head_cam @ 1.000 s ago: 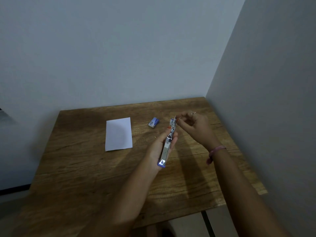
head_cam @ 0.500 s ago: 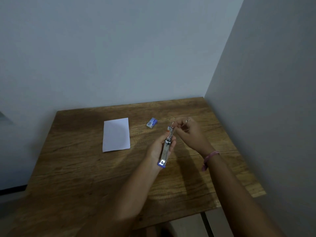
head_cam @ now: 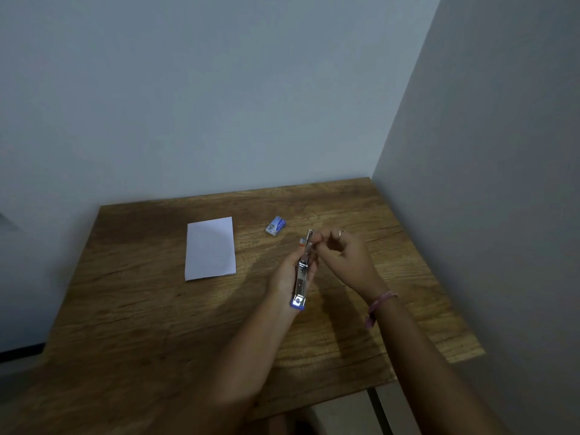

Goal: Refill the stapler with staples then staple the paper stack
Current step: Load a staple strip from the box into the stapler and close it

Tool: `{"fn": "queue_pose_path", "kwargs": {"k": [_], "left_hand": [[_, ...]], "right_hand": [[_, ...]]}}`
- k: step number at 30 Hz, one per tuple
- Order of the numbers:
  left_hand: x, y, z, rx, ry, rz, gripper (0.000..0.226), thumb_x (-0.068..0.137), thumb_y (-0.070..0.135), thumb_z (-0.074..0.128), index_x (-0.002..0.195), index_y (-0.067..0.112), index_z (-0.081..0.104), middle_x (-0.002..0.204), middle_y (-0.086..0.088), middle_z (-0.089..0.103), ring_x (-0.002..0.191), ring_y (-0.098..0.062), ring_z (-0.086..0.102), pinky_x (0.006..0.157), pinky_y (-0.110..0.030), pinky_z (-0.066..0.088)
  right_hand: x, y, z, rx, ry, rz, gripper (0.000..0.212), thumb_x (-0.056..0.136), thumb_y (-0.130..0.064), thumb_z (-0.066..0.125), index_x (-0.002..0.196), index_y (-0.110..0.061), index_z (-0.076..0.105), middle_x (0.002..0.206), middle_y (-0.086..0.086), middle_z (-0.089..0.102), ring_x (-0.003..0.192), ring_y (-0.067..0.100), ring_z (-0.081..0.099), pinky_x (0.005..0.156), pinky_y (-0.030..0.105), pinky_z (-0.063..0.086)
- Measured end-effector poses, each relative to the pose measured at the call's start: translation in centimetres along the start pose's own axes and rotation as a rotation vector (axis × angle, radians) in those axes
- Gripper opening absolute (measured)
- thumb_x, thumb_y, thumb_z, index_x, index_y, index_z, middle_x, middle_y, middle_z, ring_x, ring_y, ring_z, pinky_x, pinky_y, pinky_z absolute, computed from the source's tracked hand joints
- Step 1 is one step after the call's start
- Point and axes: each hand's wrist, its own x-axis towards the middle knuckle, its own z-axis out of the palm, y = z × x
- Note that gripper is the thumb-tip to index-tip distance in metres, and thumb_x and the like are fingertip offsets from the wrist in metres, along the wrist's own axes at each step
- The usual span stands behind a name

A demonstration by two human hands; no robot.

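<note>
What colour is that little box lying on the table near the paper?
The staple box is blue with a pale end, seen in the head view.

dim, soft focus (wide-angle bend at edges), faint shadows.

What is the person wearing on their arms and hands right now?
Both forearms are bare, with no sleeves in view. The right hand has a thin ring on one finger, and a pink band with a loose hanging tail circles its wrist. The left hand wears nothing.

A slim metal stapler [head_cam: 302,273] points away, raised; white paper stack [head_cam: 210,248] and blue staple box [head_cam: 276,225] lie flat.
</note>
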Motion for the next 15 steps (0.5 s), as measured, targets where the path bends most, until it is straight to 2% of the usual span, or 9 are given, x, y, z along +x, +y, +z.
{"fn": "queue_pose_path", "kwargs": {"k": [4, 6, 7, 10, 12, 15], "left_hand": [[0.0, -0.3, -0.1, -0.005, -0.013, 0.038, 0.024, 0.093, 0.007, 0.056, 0.113, -0.005, 0.063, 0.111, -0.019, 0.067, 0.095, -0.021, 0.068, 0.071, -0.024, 0.058], [0.1, -0.6, -0.4, 0.014, 0.019, 0.061, 0.029, 0.092, 0.007, 0.059, 0.117, -0.007, 0.060, 0.117, -0.022, 0.066, 0.106, -0.025, 0.066, 0.078, -0.026, 0.058], [0.2, -0.7, -0.5, 0.014, 0.038, 0.072, 0.031, 0.092, 0.007, 0.059, 0.119, -0.008, 0.059, 0.118, -0.022, 0.065, 0.105, -0.025, 0.066, 0.080, -0.027, 0.058], [0.2, -0.9, -0.6, 0.010, 0.072, 0.085, 0.029, 0.090, 0.005, 0.061, 0.115, -0.009, 0.060, 0.114, -0.021, 0.066, 0.090, -0.021, 0.069, 0.071, -0.024, 0.058], [0.2, -0.7, -0.7, 0.010, 0.099, 0.090, 0.022, 0.087, 0.004, 0.063, 0.106, -0.007, 0.064, 0.103, -0.019, 0.069, 0.078, -0.018, 0.068, 0.064, -0.022, 0.057], [0.2, -0.3, -1.0, -0.014, 0.089, 0.079, 0.019, 0.088, 0.009, 0.065, 0.101, -0.004, 0.065, 0.090, -0.014, 0.069, 0.071, -0.016, 0.069, 0.060, -0.023, 0.058]], "right_hand": [[-0.9, 0.3, 0.1, 0.010, 0.028, -0.014, 0.015, 0.081, 0.001, 0.066, 0.090, -0.010, 0.070, 0.084, 0.003, 0.072, 0.082, 0.012, 0.069, 0.081, 0.027, 0.055], [-1.1, 0.3, 0.0, 0.023, 0.026, 0.007, 0.014, 0.079, -0.003, 0.072, 0.090, -0.012, 0.070, 0.082, 0.002, 0.072, 0.079, 0.014, 0.069, 0.079, 0.028, 0.055], [-1.2, 0.3, 0.0, 0.031, 0.024, 0.023, 0.014, 0.078, -0.005, 0.074, 0.089, -0.012, 0.070, 0.082, 0.003, 0.072, 0.079, 0.016, 0.069, 0.078, 0.029, 0.056], [-1.6, -0.1, 0.5, 0.054, 0.016, 0.021, 0.019, 0.075, -0.004, 0.077, 0.082, -0.021, 0.070, 0.081, -0.003, 0.073, 0.079, 0.010, 0.070, 0.078, 0.026, 0.056], [-1.9, -0.3, 1.0, -0.018, 0.001, -0.015, 0.021, 0.076, -0.004, 0.076, 0.080, -0.024, 0.071, 0.082, -0.006, 0.073, 0.081, 0.005, 0.070, 0.080, 0.026, 0.056], [-2.2, -0.4, 1.1, -0.121, -0.008, -0.113, 0.008, 0.079, -0.005, 0.073, 0.084, -0.012, 0.075, 0.087, -0.001, 0.075, 0.087, 0.010, 0.070, 0.084, 0.037, 0.055]]}}
